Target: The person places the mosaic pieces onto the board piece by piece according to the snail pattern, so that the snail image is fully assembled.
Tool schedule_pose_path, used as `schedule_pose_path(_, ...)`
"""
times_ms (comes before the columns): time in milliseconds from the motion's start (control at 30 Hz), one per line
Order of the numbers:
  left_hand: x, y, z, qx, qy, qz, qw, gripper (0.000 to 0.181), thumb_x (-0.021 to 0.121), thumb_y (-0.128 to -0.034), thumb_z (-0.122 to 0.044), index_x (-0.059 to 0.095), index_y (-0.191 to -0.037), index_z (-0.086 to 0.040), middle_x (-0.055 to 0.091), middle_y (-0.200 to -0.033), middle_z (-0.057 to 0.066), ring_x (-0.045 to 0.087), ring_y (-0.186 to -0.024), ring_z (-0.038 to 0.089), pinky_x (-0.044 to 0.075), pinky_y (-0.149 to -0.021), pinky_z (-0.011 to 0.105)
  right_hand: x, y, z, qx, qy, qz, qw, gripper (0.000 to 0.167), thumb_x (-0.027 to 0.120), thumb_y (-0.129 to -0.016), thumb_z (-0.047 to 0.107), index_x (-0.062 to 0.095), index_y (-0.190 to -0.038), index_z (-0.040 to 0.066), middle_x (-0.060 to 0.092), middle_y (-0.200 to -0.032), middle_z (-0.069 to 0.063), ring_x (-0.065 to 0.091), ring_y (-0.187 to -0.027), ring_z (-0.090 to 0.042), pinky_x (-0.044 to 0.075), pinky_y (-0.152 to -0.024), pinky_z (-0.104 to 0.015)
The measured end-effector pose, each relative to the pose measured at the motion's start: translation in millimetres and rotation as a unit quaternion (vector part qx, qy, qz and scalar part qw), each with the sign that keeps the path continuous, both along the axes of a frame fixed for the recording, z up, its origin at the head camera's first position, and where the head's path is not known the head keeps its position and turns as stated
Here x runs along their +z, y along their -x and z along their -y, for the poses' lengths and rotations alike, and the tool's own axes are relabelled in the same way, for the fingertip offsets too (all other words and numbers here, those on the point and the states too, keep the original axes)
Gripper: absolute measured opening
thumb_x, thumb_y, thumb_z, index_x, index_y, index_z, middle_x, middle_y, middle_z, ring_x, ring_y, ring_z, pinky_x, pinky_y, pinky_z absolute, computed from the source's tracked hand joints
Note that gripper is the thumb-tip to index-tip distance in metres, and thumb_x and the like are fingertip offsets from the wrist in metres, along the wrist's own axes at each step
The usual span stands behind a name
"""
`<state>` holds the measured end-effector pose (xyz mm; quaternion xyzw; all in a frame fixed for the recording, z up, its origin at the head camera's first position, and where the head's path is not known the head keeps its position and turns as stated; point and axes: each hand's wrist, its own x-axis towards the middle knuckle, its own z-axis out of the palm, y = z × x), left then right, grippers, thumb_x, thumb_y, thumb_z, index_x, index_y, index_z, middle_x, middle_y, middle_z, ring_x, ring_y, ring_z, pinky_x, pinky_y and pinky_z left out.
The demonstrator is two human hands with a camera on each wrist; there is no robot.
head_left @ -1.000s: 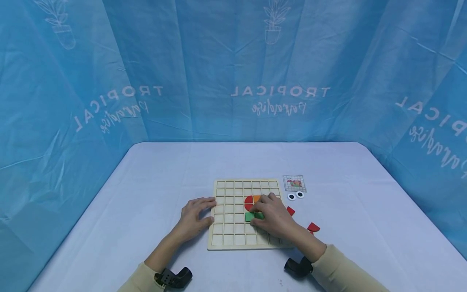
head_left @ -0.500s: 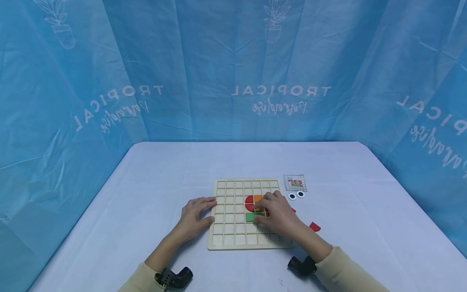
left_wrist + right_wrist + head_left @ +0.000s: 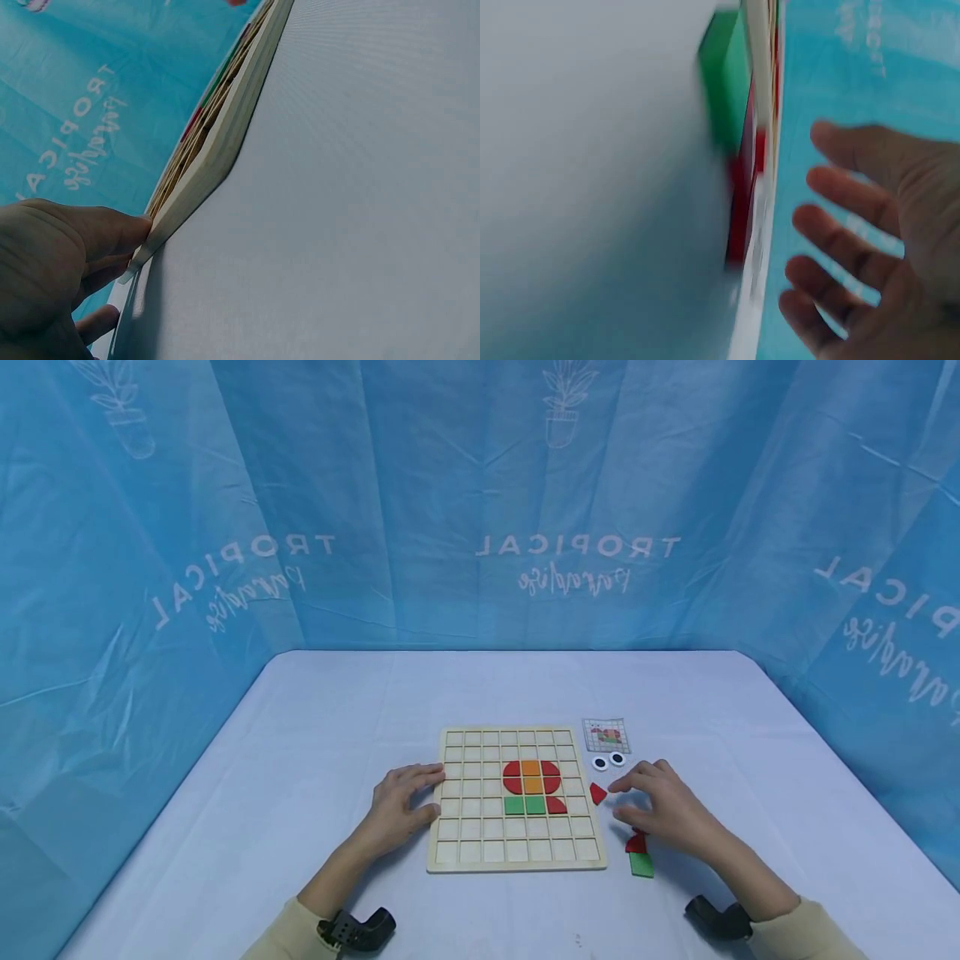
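A square wooden grid board (image 3: 465, 856) lies on the table. Set in its cells are orange squares (image 3: 532, 785), red quarter-circles on both sides of them, green squares (image 3: 514, 806) and another red quarter-circle (image 3: 557, 805) in the row below. My left hand (image 3: 397, 806) touches the board's left edge with thumb and fingertips, fingers fairly straight; the left wrist view shows the thumb (image 3: 112, 229) against the edge. My right hand (image 3: 671, 810) holds nothing, its fingers spread beside a loose red quarter-circle (image 3: 597, 793). More red pieces (image 3: 636, 842) lie partly hidden below it, touching a green square (image 3: 641, 864).
Two white discs with black centres (image 3: 608, 762) lie right of the board. Behind them is a small printed grid card (image 3: 606, 736) with a coloured figure. A white cloth covers the table (image 3: 360, 710); blue printed curtains (image 3: 420, 527) hang around it.
My right hand has let go of the red quarter-circle in the row of green squares. It has moved right, off the board, towards the loose pieces. My left hand stays put.
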<state>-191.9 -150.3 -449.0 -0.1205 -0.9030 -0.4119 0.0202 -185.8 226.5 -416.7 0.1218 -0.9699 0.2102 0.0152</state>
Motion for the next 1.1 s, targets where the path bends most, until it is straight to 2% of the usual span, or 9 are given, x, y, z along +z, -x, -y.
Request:
schedule_pose_path(133,-0.5,0.3,0.0,0.002,0.000,-0.003,1.0000,0.046,0.066,-0.0800,-0.008,0.060,-0.126,-0.009,0.051,-0.140,0.005,0.031,-0.134,0.031,0.011,-0.112,0.058,-1.8,-2.5,-26.3,0.014,0.002,0.052,0.9986,0.030,0.079,-0.072,0.029,0.071,-0.101,0.024,0.063,-0.105,0.002,0.046,-0.102,-0.017,0.052,-0.079,-0.035)
schedule_pose_path(267,-0.4,-0.4,0.0,0.001,-0.007,-0.003,1.0000,0.046,0.066,-0.0797,-0.007,0.060,-0.125,-0.009,0.051,-0.140,0.005,0.031,-0.134,0.032,0.010,-0.111,0.059,-3.6,-2.6,-43.4,0.040,0.003,0.073,0.9965,0.034,0.080,-0.071,0.032,0.071,-0.103,0.026,0.063,-0.105,0.005,0.048,-0.104,-0.017,0.051,-0.082,-0.035)
schedule_pose_path(467,-0.5,-0.3,0.5,-0.003,-0.003,-0.004,1.0000,0.046,0.066,-0.0806,-0.007,0.060,-0.126,-0.009,0.051,-0.140,0.005,0.031,-0.135,0.032,0.010,-0.112,0.059,-4.2,1.3,-55.1,0.092,0.011,0.085,0.9920,0.036,0.080,-0.070,0.030,0.069,-0.105,0.033,0.059,-0.104,0.009,0.045,-0.106,-0.017,0.047,-0.082,-0.034)
schedule_pose_path(600,0.0,0.3,0.3,-0.003,0.000,-0.005,1.0000,0.045,0.066,-0.0809,-0.007,0.060,-0.126,-0.009,0.051,-0.140,0.005,0.031,-0.134,0.032,0.010,-0.111,0.059,-4.4,4.0,-56.9,0.110,0.006,0.095,0.9894,0.036,0.079,-0.072,0.030,0.068,-0.105,0.038,0.056,-0.103,0.010,0.042,-0.105,-0.016,0.045,-0.081,-0.031)
schedule_pose_path(1100,-0.1,-0.1,-0.2,0.002,0.000,0.003,1.0000,0.045,0.067,-0.0813,-0.009,0.060,-0.126,-0.011,0.051,-0.140,0.004,0.031,-0.135,0.032,0.011,-0.112,0.058,-8.1,1.5,-65.5,0.119,0.009,0.075,0.9900,0.028,0.080,-0.071,0.029,0.067,-0.094,0.038,0.057,-0.104,0.010,0.045,-0.106,-0.016,0.048,-0.078,-0.021)
